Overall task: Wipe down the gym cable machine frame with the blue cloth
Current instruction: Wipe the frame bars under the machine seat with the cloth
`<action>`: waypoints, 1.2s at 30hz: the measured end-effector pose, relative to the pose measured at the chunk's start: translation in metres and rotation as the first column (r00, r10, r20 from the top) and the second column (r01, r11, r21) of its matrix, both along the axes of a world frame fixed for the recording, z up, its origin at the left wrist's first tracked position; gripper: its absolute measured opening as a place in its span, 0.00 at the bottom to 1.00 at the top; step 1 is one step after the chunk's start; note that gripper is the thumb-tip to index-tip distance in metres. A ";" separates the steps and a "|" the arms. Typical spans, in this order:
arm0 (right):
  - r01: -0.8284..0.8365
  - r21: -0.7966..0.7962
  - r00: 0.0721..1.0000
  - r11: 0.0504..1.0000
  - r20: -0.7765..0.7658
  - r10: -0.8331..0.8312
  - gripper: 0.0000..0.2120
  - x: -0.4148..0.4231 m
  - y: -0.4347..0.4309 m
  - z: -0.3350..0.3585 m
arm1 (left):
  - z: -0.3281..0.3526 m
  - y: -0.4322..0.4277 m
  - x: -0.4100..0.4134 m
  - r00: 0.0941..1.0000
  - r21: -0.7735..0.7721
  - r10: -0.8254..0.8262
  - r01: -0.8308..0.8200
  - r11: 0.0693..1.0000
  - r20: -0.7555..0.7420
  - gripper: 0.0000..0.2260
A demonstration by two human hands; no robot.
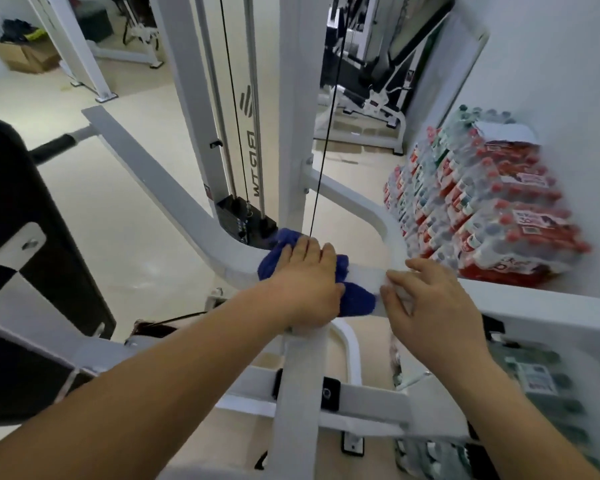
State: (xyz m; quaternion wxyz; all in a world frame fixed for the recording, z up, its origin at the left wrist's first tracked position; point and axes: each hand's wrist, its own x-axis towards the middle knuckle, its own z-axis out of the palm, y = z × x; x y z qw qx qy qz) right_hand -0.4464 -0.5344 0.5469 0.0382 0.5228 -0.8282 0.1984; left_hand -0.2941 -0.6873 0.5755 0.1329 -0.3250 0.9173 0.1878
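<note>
The white cable machine frame [187, 199] fills the middle of the head view, with a curved bar running from upper left to right. A crumpled blue cloth [355, 299] lies on that bar. My left hand [309, 282] lies flat on top of the cloth with straight fingers and presses it onto the bar. My right hand [430, 306] rests on the same bar just right of the cloth, its fingers bent over the bar's edge. A black cable [321, 174] runs down to the bar right behind my left hand.
Stacked packs of bottled water [482, 209] stand against the right wall. A black padded seat [25, 244] is at the left. The weight stack [243, 216] sits behind the bar. Other white machines and a cardboard box [25, 57] stand farther back on the pale floor.
</note>
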 end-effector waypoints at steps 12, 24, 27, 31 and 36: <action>0.099 0.049 0.994 0.994 -0.043 -0.097 0.19 -0.006 0.038 0.003 | 0.002 0.043 0.010 0.971 -0.133 -0.237 0.231 0.964 -0.030 0.29; 0.195 -0.001 0.958 0.981 0.214 -0.190 0.17 0.020 0.091 0.011 | 0.006 0.039 -0.001 0.939 -0.121 -0.337 0.343 0.932 0.068 0.25; 0.242 0.029 0.947 0.970 0.213 -0.242 0.18 0.034 0.111 0.009 | 0.030 0.039 0.007 0.940 -0.025 -0.340 0.341 0.940 0.033 0.11; 0.276 0.015 0.943 0.961 0.187 -0.274 0.21 0.051 0.132 0.008 | 0.026 0.062 0.017 0.906 -0.155 -0.423 0.418 0.895 0.005 0.12; 0.276 0.009 0.943 0.961 0.194 -0.272 0.23 0.067 0.159 0.002 | 0.007 0.113 0.065 0.894 -0.052 -0.433 0.430 0.901 -0.114 0.09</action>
